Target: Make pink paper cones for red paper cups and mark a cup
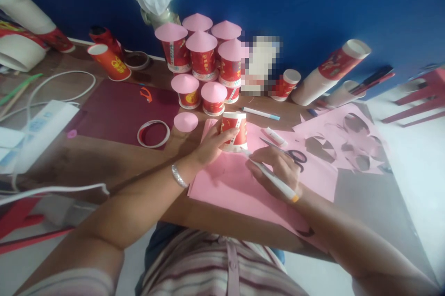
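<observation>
My left hand [212, 145] is wrapped round a red paper cup [239, 136] with a white band, held over a stack of pink paper [222, 180]. In my right hand [278, 168] is a white marker [274, 180] with an orange end, its tip at the cup's lower edge. I cannot tell whether the tip touches the cup or the paper. Just beyond my right hand lie scissors [295, 157] with dark handles and a small white tube [274, 136]. A pink paper cone [186, 122] lies left of the cup.
Several red cups with pink cone tops [201, 53] stand at the back. Paper with cut-out holes [333, 124] lies right; a capped marker [260, 113] lies behind. A tape roll [153, 134] sits on a maroon sheet [107, 110]. A power strip [45, 134] with cables is left.
</observation>
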The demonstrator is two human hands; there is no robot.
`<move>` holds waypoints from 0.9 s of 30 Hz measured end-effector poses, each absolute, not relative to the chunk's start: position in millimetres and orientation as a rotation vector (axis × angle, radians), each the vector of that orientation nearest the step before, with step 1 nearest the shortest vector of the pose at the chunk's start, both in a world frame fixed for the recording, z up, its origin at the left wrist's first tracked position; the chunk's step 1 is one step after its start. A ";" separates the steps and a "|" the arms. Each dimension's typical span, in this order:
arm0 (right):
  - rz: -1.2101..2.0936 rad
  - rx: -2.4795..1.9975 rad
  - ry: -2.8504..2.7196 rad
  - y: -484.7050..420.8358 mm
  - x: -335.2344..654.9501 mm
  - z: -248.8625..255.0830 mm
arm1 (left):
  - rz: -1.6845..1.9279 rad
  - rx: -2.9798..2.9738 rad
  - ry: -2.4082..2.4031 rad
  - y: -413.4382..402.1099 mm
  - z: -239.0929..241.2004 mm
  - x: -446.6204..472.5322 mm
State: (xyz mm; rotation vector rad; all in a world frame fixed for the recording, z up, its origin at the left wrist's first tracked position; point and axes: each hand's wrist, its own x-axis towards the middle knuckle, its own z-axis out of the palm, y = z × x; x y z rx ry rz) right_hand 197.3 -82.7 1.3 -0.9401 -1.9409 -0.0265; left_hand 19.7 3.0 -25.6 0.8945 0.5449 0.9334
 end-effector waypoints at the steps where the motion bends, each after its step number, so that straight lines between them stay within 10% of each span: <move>1: -0.036 -0.952 -1.921 -81.8 196.5 0.5 | 0.934 0.894 0.548 3.0 -26.1 19.8; 27: -0.049 -0.920 -1.992 -79.8 195.2 -0.9 | 0.904 1.012 0.590 1.9 -28.5 19.2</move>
